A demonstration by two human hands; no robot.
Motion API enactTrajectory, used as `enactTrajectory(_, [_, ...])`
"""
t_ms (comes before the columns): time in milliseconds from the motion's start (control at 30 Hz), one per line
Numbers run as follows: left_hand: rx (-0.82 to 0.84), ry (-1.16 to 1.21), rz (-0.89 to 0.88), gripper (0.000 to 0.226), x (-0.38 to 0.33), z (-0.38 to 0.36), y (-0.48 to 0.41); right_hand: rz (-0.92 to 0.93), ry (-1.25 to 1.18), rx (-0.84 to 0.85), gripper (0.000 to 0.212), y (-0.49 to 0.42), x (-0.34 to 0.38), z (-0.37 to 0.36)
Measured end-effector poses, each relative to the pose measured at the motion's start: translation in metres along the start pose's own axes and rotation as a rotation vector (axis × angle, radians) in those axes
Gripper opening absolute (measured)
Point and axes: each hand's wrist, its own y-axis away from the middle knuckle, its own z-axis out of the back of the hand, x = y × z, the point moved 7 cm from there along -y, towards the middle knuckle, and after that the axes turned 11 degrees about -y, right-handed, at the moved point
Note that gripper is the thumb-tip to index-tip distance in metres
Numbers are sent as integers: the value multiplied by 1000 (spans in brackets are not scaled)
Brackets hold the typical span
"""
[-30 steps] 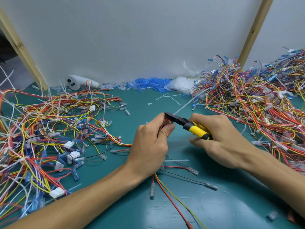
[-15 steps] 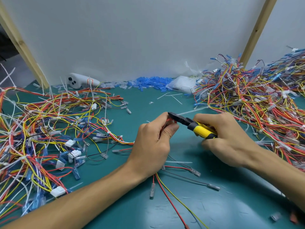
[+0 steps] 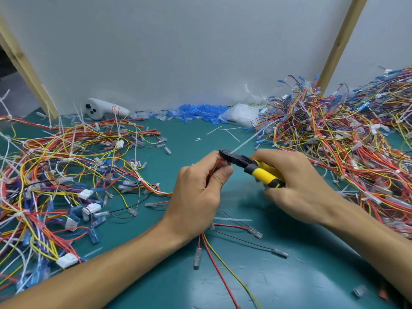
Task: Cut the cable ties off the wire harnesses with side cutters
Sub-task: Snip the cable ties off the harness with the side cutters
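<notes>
I'm pinching one wire harness (image 3: 215, 264) in my left hand (image 3: 198, 192) at mid-worktop (image 3: 289, 275), while my right hand (image 3: 298, 188) is gripping the side cutters (image 3: 256, 168), nosing them at its cable tie (image 3: 244, 143). The left-edge heap (image 3: 55, 175) and right-edge heap (image 3: 345, 141) are showing many ties, so most cutting, I'm judging, is waiting.

White controller (image 3: 104, 109), blue sleeves (image 3: 196, 111)
</notes>
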Motion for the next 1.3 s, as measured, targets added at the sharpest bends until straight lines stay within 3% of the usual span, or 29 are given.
enactTrajectory(167, [-6, 7, -21, 21, -7, 2, 2, -34, -89, -33, 20, 1, -7, 6])
enactTrajectory(533, [-8, -22, -41, 22, -10, 3, 1, 8, -9, -54, 17, 2, -5, 7])
enactTrajectory(833, [-36, 42, 18, 29, 1, 4, 2, 79, -14, -7, 39, -2, 2, 2])
enactTrajectory(1100, [-33, 14, -26, 20, -5, 3, 2, 32, -44, -57, 17, 1, -3, 5])
enactTrajectory(1300, [-39, 35, -43, 19, -9, 5, 3, 49, 2, -39, 23, 2, -1, 3])
